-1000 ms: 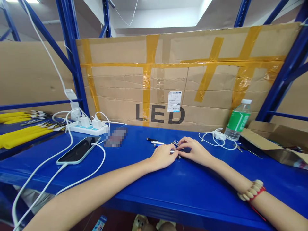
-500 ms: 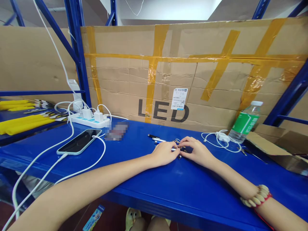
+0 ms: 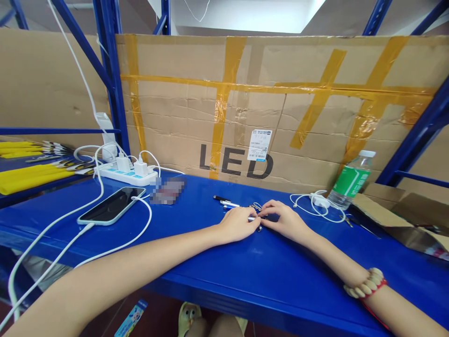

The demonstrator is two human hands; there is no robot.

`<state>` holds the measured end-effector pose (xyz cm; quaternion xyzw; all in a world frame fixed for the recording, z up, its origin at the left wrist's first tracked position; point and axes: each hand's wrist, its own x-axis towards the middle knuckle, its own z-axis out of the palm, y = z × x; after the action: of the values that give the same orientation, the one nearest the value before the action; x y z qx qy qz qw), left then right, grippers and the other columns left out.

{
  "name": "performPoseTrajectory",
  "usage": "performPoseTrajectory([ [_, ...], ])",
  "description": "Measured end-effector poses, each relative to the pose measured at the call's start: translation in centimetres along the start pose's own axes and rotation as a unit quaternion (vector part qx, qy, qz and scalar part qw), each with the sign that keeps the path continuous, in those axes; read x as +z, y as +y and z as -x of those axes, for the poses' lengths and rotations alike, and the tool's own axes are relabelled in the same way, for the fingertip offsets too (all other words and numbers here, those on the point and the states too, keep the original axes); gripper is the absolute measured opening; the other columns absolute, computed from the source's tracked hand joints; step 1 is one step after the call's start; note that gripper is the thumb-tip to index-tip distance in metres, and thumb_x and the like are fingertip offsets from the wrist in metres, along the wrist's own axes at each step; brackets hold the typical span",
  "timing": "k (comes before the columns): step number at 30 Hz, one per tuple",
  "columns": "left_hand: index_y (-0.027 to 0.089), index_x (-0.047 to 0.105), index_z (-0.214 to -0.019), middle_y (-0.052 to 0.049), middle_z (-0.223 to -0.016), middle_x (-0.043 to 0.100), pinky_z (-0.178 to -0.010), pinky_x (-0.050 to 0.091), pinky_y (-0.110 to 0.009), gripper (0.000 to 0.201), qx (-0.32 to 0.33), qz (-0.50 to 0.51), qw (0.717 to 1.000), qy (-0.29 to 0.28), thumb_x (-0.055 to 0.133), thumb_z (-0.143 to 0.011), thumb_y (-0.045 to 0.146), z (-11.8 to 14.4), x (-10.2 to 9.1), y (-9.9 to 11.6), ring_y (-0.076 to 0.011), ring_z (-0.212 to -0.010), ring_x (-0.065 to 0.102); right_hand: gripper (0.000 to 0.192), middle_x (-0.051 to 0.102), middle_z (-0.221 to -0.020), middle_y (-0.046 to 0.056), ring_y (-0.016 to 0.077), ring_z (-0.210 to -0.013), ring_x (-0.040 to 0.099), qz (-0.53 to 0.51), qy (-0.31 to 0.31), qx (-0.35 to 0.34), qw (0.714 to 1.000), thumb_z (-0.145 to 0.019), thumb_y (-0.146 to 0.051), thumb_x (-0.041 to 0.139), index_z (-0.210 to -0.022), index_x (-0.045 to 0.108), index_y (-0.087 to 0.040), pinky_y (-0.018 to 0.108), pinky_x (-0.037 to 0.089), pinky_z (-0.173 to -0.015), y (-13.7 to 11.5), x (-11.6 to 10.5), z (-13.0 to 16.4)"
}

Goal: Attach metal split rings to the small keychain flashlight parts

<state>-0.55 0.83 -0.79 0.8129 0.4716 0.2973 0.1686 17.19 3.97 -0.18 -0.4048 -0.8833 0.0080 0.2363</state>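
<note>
My left hand point(image 3: 238, 225) is closed on a slim silver tube point(image 3: 251, 219), small and pen-like, just above the blue tabletop point(image 3: 224, 262). My right hand point(image 3: 286, 221) meets it from the other side, thumb and fingertips bent together at the tube's end. What exactly its fingertips pinch is too small to make out. Beyond my left hand lie a black pen-like tube point(image 3: 221, 198) and a silver one point(image 3: 229, 204), with a blue one point(image 3: 231, 207) beside them. Small metal pieces point(image 3: 259, 228) show under and around my fingertips, partly hidden.
To the left, a phone point(image 3: 111, 206) lies with white cables near a power strip point(image 3: 128, 175). At right stand a green-labelled bottle point(image 3: 351, 180), a coiled white cable point(image 3: 317, 203) and an open cardboard box point(image 3: 389, 222). A large cardboard panel point(image 3: 175, 117) closes off the back.
The view has shifted slightly, so most things appear a little further left. Both hands stay together at the silver tube, with hardly any movement of the fingers.
</note>
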Motion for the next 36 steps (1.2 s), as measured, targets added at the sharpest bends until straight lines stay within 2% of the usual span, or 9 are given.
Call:
performPoseTrajectory([
  [3,0.019,0.062,-0.079,-0.002,-0.082,0.066,-0.068,0.041,-0.025,0.022,-0.01,0.052,0.999,0.011,0.044,-0.079,0.032,-0.3,0.1,-0.1,-0.0178,-0.077,0.058,0.017,0.061,-0.091,0.004,0.0195,-0.086,0.057,-0.01,0.003,-0.005,1.0,-0.075,-0.036,0.058,-0.077,0.068,-0.023,0.035,0.044,-0.08,0.2,0.1,-0.1],
  [6,0.016,0.059,-0.073,-0.001,-0.066,0.06,-0.061,0.039,-0.023,0.024,-0.057,0.171,0.983,0.034,0.043,-0.08,0.031,-0.8,-0.1,-0.2,-0.0138,-0.064,0.053,0.017,0.061,-0.09,0.004,0.0185,-0.084,0.057,-0.029,0.004,-0.006,1.0,-0.076,-0.035,0.057,-0.079,0.068,-0.022,0.034,0.045,-0.079,0.5,0.3,-0.1],
  [10,0.014,0.053,-0.064,0.004,-0.048,0.043,-0.051,0.03,-0.02,0.027,-0.107,0.307,0.943,0.07,0.04,-0.081,0.029,-1.3,-0.4,-0.2,-0.0088,-0.048,0.038,0.016,0.061,-0.089,0.004,0.0172,-0.082,0.057,-0.044,0.007,-0.01,0.999,-0.078,-0.029,0.055,-0.084,0.068,-0.023,0.032,0.046,-0.076,0.7,0.3,0.0],
  [15,0.013,0.05,-0.063,0.004,-0.045,0.042,-0.046,0.023,-0.02,0.029,-0.166,0.407,0.892,0.102,0.034,-0.084,0.025,-1.4,-0.8,0.1,-0.0067,-0.041,0.032,0.018,0.06,-0.09,0.005,0.0176,-0.081,0.056,-0.039,0.019,0.002,0.999,-0.08,-0.025,0.051,-0.088,0.067,-0.023,0.034,0.046,-0.076,0.5,0.0,0.1],
  [20,0.014,0.044,-0.058,0.004,-0.039,0.038,-0.04,0.019,-0.019,0.031,-0.202,0.478,0.846,0.122,0.031,-0.085,0.02,-1.5,-1.2,0.4,-0.0051,-0.035,0.028,0.024,0.06,-0.097,0.007,0.0208,-0.091,0.055,-0.034,0.035,-0.003,0.999,-0.08,-0.028,0.052,-0.1,0.063,-0.021,0.038,0.044,-0.082,0.1,-0.3,0.1],
  [23,0.014,0.041,-0.056,0.005,-0.037,0.035,-0.038,0.017,-0.019,0.033,-0.201,0.488,0.841,0.119,0.029,-0.086,0.021,-1.5,-1.3,0.4,-0.0047,-0.032,0.026,0.032,0.059,-0.106,0.008,0.0231,-0.098,0.052,-0.026,0.024,-0.013,0.999,-0.079,-0.033,0.053,-0.109,0.058,-0.022,0.042,0.041,-0.086,-0.3,-0.3,0.1],
  [29,0.014,0.04,-0.055,0.005,-0.036,0.034,-0.037,0.014,-0.017,0.034,-0.193,0.509,0.832,0.107,0.029,-0.086,0.019,-1.4,-1.3,0.5,-0.0034,-0.031,0.024,0.04,0.049,-0.127,0.007,0.0252,-0.116,0.043,-0.032,-0.047,-0.025,0.998,-0.084,-0.043,0.043,-0.12,0.051,-0.027,0.046,0.033,-0.093,-0.5,-0.1,0.2],
  [36,0.014,0.04,-0.054,0.006,-0.035,0.032,-0.036,0.013,-0.017,0.034,-0.174,0.516,0.835,0.082,0.03,-0.086,0.019,-1.1,-1.0,0.5,-0.0031,-0.03,0.023,0.048,0.039,-0.136,0.006,0.0257,-0.125,0.032,-0.019,-0.093,-0.012,0.995,-0.084,-0.049,0.04,-0.127,0.044,-0.029,0.049,0.025,-0.099,-0.3,0.5,0.2],
])
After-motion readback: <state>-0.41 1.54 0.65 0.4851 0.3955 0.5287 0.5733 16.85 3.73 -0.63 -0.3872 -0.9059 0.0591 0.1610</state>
